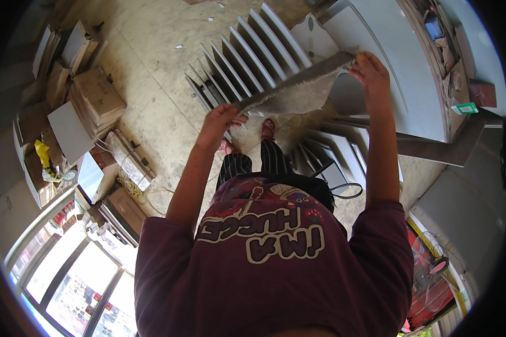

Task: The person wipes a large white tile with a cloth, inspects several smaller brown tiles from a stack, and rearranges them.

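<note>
A worn grey-brown cloth (pixel 298 95) with a frayed edge is stretched between my two hands, its lower part hanging down. My left hand (pixel 221 119) pinches one corner, fingers closed on it. Higher up and to the right, my right hand (pixel 370 69) grips the opposite corner between thumb and fingers. Behind and beneath the cloth, several flat panels (pixel 257 48) with pale edges stand on end in a row. The cloth covers part of that row.
Cardboard boxes (pixel 98 95) and boards lie stacked along the left. A long pale table (pixel 413 67) fills the right. More upright panels (pixel 340 149) stand by my right leg. A coiled yellow cable (pixel 130 188) lies at lower left, and a fan (pixel 437 265) stands at lower right.
</note>
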Demonstrator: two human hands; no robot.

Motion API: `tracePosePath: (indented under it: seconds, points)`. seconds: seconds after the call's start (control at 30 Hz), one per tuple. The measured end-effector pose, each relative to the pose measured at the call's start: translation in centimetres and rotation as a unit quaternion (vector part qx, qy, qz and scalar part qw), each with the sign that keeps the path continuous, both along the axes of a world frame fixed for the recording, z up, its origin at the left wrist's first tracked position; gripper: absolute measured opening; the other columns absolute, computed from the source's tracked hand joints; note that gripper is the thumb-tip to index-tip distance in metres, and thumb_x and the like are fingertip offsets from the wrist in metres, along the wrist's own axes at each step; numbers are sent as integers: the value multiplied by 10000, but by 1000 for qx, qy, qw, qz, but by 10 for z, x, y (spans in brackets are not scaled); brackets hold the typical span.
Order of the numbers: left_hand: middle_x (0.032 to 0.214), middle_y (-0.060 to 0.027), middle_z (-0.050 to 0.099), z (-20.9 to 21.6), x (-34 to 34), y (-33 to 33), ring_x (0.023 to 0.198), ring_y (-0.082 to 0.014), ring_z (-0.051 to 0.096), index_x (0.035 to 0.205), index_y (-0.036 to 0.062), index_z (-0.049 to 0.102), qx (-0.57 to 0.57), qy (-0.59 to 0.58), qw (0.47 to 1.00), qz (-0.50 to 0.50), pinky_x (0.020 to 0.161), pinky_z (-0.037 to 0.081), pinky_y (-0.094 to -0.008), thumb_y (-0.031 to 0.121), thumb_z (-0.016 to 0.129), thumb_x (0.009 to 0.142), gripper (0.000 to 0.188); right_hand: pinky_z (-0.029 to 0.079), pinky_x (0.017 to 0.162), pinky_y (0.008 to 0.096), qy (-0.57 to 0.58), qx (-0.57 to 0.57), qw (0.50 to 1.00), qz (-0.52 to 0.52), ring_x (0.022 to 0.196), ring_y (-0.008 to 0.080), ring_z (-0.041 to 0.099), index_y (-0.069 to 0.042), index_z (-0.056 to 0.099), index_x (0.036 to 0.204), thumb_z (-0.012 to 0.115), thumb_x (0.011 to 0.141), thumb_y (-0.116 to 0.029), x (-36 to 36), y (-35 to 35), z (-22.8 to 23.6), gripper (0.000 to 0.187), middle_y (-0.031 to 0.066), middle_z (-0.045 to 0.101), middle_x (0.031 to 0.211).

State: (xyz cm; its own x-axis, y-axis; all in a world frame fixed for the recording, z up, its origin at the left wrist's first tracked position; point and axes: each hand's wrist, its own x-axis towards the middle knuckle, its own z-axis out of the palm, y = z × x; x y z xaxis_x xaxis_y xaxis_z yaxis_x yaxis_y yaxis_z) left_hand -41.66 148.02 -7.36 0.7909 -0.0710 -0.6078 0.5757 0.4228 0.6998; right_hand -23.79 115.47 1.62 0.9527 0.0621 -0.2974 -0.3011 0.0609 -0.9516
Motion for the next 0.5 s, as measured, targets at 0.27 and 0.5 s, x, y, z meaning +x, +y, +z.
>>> tracePosePath:
  seconds: [0.27,0.5]
  points:
    - [865,-106,643,-3,56,33,765,-177,610,979,37,541,19,-68,990,123,719,478,-292,183,515,884,177,472,768,278,-74,63,995,9,856,173,611,-22,572,1009,608,835,-222,53,48,1,267,36,601,901]
    - [899,-115,648,-107,69,15,725,-161,602,1000,18,543,31,88,992,80,651,481,-285,217,517,855,247,459,794,302,66,-27,997,0,939,173,591,-25,547,1055,593,832,-288,41,29,-90,348,49,586,972]
